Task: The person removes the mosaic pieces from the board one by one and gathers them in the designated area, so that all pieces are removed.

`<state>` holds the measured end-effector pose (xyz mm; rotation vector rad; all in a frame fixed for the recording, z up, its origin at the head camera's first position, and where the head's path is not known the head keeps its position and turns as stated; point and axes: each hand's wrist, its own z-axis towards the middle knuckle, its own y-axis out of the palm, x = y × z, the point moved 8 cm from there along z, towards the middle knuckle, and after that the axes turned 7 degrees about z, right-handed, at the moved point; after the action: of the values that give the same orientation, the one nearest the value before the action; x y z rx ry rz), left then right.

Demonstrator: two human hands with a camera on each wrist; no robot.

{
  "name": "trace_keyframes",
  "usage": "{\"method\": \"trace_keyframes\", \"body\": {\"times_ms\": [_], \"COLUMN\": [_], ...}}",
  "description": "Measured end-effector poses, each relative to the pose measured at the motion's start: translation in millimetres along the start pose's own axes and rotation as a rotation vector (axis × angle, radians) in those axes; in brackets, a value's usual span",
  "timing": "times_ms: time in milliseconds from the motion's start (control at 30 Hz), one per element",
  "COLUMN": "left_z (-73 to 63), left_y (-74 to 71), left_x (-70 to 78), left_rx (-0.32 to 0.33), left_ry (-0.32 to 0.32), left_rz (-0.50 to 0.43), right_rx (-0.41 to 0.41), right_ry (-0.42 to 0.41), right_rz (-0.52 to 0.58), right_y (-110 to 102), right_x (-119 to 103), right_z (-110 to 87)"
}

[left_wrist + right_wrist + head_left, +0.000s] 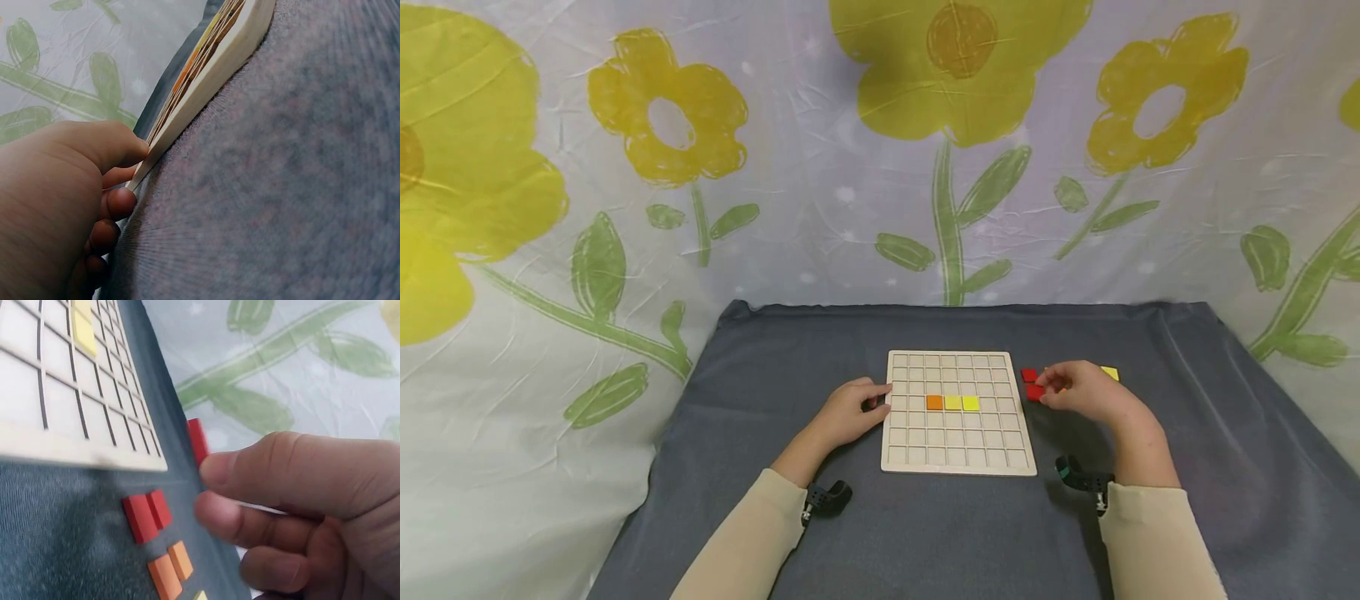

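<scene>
A square wooden grid board (958, 462) lies on the dark cloth, with an orange tile (934, 402) and two yellow tiles (962, 403) side by side in one row. At its left edge, my left hand (848, 412) holds the board, thumb and index finger on the rim; the wooden edge (206, 94) meets the thumb tip in the left wrist view. Right of the board, my right hand (1086, 392) pinches a red tile (197, 440) between thumb and finger. Below that hand, two red tiles (142, 519) lie close together on the cloth.
Orange tiles (165, 577) lie beside the red ones. A yellow tile (1110, 373) shows behind the right hand, which partly covers the loose tiles. The dark cloth (880, 533) covers the table, and a flower-printed curtain (805, 208) hangs behind it.
</scene>
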<state>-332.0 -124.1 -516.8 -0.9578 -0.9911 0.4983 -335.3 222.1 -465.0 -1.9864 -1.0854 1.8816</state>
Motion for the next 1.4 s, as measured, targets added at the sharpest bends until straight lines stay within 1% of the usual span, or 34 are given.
{"method": "trace_keyframes", "body": {"times_ms": [133, 333, 600, 833, 967, 1133, 1267, 1400], "left_z": [0.7, 1.1, 2.9, 3.1, 2.6, 2.8, 2.2, 1.4], "left_y": [0.5, 0.1, 1.2, 0.6, 1.2, 2.3, 2.3, 2.8], "left_x": [-1.5, -0.9, -1.7, -1.7, -2.9, -3.6, -3.3, -3.5], "left_rx": [-0.003, 0.001, -0.015, -0.004, -0.006, -0.01, -0.011, -0.015], "left_ry": [-0.006, 0.006, 0.003, 0.012, 0.014, 0.014, 0.011, 0.008], "left_rz": [0.013, 0.015, 0.028, 0.022, 0.019, 0.016, 0.008, 0.004], "right_rx": [-0.053, -0.093, -0.093, -0.087, -0.078, -0.05, -0.01, 0.037], "right_ry": [0.024, 0.017, 0.095, 0.122, 0.103, 0.065, 0.013, -0.02], "right_rz": [0.026, -0.014, -0.057, -0.095, -0.107, -0.07, -0.033, -0.03], "right_y": [3, 8, 14, 15, 11, 2, -3, -7], "right_x": [7, 19, 30, 29, 25, 16, 7, -4], "right_z": [-1.4, 1.5, 4.2, 5.4, 4.2, -0.7, -3.0, -3.8]}}
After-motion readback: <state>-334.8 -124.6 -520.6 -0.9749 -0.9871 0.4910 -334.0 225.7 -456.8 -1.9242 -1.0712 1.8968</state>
